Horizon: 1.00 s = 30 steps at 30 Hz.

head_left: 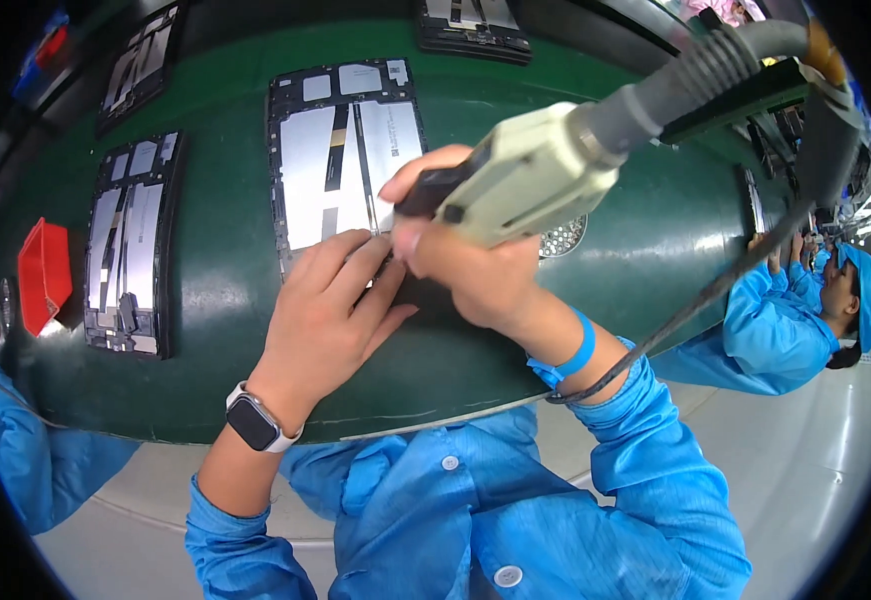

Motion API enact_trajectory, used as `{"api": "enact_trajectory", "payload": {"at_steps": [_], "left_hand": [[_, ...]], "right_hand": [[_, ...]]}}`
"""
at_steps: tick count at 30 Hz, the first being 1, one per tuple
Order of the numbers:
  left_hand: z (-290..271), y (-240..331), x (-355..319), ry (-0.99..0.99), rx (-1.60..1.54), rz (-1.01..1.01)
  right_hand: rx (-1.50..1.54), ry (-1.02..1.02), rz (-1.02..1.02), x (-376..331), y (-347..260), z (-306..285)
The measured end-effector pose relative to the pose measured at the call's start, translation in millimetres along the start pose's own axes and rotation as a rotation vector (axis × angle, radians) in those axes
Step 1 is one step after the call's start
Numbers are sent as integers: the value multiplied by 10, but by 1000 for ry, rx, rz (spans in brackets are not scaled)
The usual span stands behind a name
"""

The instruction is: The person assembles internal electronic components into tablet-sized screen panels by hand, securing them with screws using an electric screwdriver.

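Observation:
An opened tablet (300, 160), its silver panels, black strip and thin cable showing, lies in front of me on the green work surface. My left hand (330, 300) rests on its near end, fingers spread and palm down. Wrapped in my right hand (490, 275) is a pale green electric screwdriver (540, 175) with a black front part, pointed down toward the tablet's near edge. Its tip is hidden behind my hands. Partly behind my right hand sits a round dish of small screws (563, 238).
Another opened tablet (140, 250) lies to the left, beside a red bin (45, 275). Two more stand at the far left (140, 65) and far middle (475, 25). A thick grey hose (700, 75) leads from the screwdriver. A dark cord runs to my wristband (577, 345). Co-workers sit at both sides.

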<state>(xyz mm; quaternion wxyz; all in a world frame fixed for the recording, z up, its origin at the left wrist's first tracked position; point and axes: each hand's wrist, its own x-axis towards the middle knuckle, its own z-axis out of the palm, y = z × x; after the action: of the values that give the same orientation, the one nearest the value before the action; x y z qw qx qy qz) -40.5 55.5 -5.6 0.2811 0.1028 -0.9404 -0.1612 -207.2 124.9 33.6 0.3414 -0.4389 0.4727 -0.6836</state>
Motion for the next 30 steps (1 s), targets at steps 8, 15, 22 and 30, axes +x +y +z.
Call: {"api": "enact_trajectory", "payload": {"at_steps": [8,15,22,30], "left_hand": [[2,-43,-42,-6,-31,10],[1,-77,-52,30,-96,50],[6,-38,-36,13,-1,13],[1,-58,-32,121,-156,-49]], "right_hand": [[-283,-20,35,-62,-260,-346],[-936,-47,-697,-568,-241,-675],[-1031,-299,-430,-513,63,-442],[-1110,-378,-428,-460,116,-369]]}}
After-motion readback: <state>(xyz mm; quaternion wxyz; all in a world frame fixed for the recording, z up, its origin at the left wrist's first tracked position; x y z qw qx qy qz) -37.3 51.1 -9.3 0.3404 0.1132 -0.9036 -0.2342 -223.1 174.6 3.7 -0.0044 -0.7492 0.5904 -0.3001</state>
